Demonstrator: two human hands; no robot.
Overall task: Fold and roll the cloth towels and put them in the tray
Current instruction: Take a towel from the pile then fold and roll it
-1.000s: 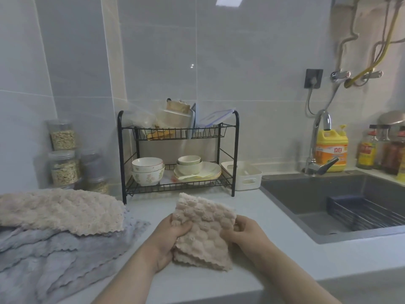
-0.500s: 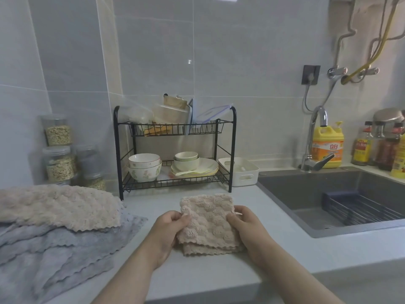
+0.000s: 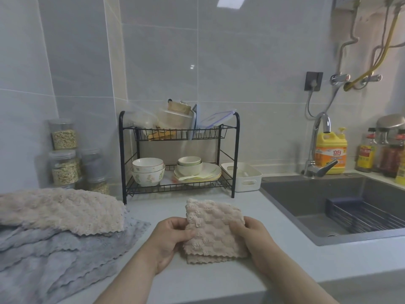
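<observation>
A folded beige towel (image 3: 213, 230) lies near the front edge of the pale surface (image 3: 285, 257), its scalloped hems stacked toward the person; the left hand (image 3: 169, 240) pinches the towel's left edge between thumb and curled fingers, and the right hand (image 3: 255, 240) is closed over its right edge, so both hands grip the cloth; toward the left edge of the surface a pile of unfolded towels (image 3: 59, 229) waits, a beige one on top of grey ones; the white tray (image 3: 244, 179) stands at the back of the surface, just beside the black dish rack (image 3: 178, 154) and near the sink (image 3: 341, 207), well apart from the held towel.
</observation>
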